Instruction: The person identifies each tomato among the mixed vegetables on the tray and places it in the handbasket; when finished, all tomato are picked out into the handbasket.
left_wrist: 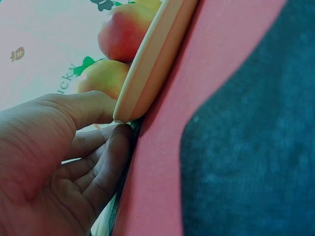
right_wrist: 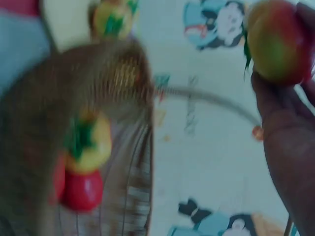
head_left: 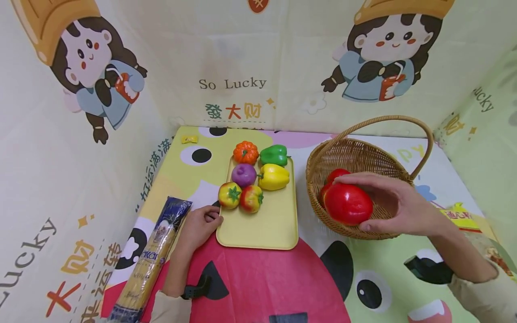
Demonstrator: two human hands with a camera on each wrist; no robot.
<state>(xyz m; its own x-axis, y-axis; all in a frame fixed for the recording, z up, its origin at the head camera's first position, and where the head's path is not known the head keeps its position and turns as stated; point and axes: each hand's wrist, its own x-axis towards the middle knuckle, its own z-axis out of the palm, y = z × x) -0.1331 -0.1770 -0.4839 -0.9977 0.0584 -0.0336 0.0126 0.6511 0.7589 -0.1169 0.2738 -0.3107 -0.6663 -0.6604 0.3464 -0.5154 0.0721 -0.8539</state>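
In the head view my right hand (head_left: 397, 202) holds a large red toy fruit (head_left: 348, 204) over the wicker basket (head_left: 327, 220). The right wrist view shows this toy fruit (right_wrist: 276, 42) is red and yellow with green leaves. Inside the basket lie more red fruits (head_left: 337, 174), one of them yellowish with a green top (right_wrist: 93, 142). My left hand (head_left: 199, 228) pinches the left edge of a pale yellow tray (head_left: 262, 229); in the left wrist view the thumb is at the tray rim (left_wrist: 152, 73) and the fingertips are beneath it.
Toward the tray's far end sit an orange pumpkin (head_left: 245, 153), a green pepper (head_left: 274, 154), a yellow pepper (head_left: 274, 176), a purple round vegetable (head_left: 244, 175) and two red-and-yellow fruits (head_left: 251, 198). A pasta packet (head_left: 149, 255) lies left. The basket's handle (head_left: 387, 118) arches up.
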